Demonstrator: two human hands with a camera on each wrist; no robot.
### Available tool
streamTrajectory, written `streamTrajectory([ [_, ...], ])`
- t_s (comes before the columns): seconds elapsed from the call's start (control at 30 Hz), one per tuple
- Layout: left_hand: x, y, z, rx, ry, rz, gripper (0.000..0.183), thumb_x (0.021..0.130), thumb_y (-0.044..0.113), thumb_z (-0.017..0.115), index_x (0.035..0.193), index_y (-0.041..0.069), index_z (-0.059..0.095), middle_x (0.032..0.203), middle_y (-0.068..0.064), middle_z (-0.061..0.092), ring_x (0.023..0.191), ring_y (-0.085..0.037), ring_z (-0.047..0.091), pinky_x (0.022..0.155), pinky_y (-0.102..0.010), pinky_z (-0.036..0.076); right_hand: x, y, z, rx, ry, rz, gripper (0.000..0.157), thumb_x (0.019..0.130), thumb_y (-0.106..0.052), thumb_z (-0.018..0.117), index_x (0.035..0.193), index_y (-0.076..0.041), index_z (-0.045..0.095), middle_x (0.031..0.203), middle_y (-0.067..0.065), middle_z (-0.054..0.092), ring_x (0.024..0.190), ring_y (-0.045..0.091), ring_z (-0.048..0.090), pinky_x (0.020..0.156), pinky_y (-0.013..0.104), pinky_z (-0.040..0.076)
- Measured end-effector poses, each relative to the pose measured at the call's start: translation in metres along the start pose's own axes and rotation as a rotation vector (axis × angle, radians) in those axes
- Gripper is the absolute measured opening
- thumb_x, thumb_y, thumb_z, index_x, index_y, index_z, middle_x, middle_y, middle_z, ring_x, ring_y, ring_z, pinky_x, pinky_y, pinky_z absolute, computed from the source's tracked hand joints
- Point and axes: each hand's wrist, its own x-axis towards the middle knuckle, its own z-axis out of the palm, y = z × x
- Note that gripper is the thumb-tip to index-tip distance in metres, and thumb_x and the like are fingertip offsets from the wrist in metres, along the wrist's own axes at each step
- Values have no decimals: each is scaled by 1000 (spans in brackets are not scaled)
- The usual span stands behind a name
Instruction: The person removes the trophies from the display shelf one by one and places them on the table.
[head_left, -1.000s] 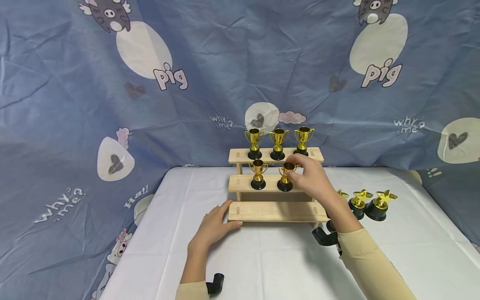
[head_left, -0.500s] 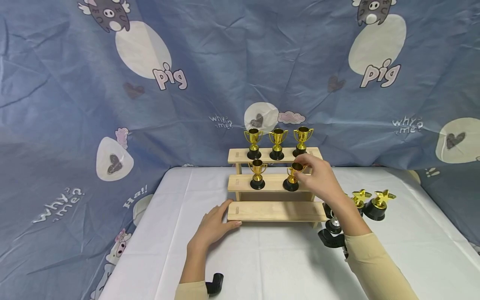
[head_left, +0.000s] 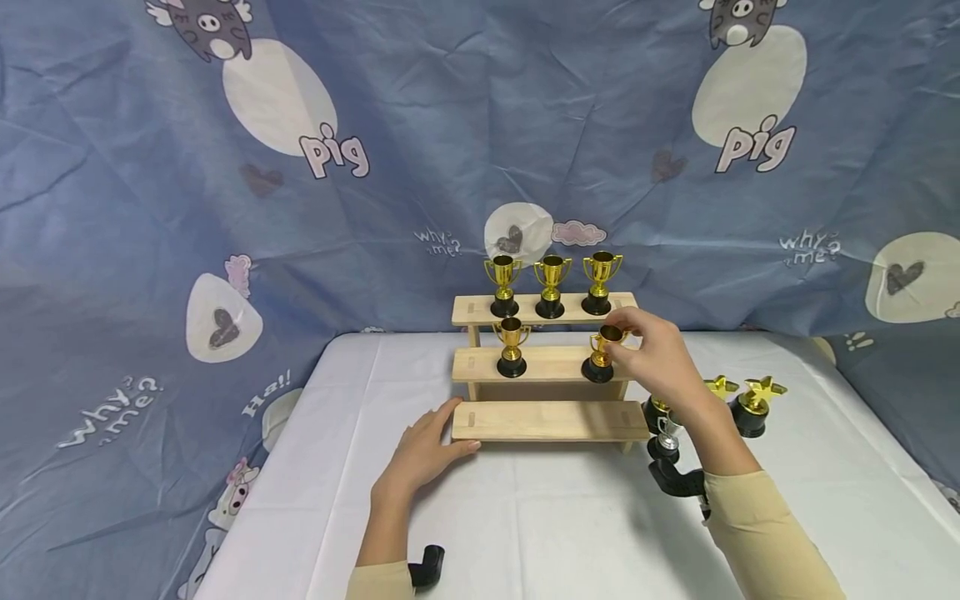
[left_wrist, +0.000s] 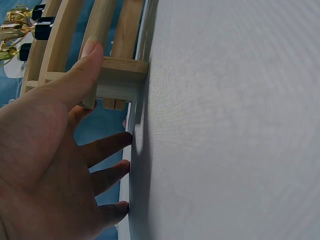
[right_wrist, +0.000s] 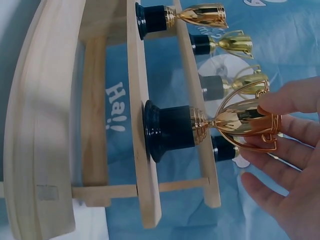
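Observation:
A three-tier wooden display stand (head_left: 551, 422) is on the white-covered table. At the left end of its lowest board, my left hand (head_left: 422, 448) pinches the board with thumb and index finger, the other fingers spread below in the left wrist view. My right hand (head_left: 660, 357) holds a small gold trophy cup (head_left: 597, 367) by its bowl near the rim. The black base of that cup stands at the middle board's right end, seen closely in the right wrist view. Another gold trophy cup (head_left: 512, 350) occupies the same board farther left. Three more gold cups (head_left: 550, 287) line the top board.
Right of the stand are star-topped trophies (head_left: 751, 410) with black bases, partly behind my right forearm. A small silver cup (head_left: 665, 440) stands in front of them, close to the lowest board's right end. A blue printed cloth (head_left: 420, 150) hangs behind the table.
My right hand has moved the gold trophy cup rightward along the middle board, from near its centre to its right end. My left hand keeps its place on the stand.

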Motion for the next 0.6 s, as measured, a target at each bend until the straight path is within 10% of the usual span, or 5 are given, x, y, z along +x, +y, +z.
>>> streamTrajectory([
  [0.6, 1, -1, 0, -2, -3, 4, 83, 79, 62, 73, 150, 35, 40, 154, -10, 46, 147, -41, 35, 118, -70, 18, -10, 10, -18, -57, -17, 30, 26, 88, -12, 66, 114, -14, 66, 110, 10, 70, 106, 28, 62, 99, 50, 47],
])
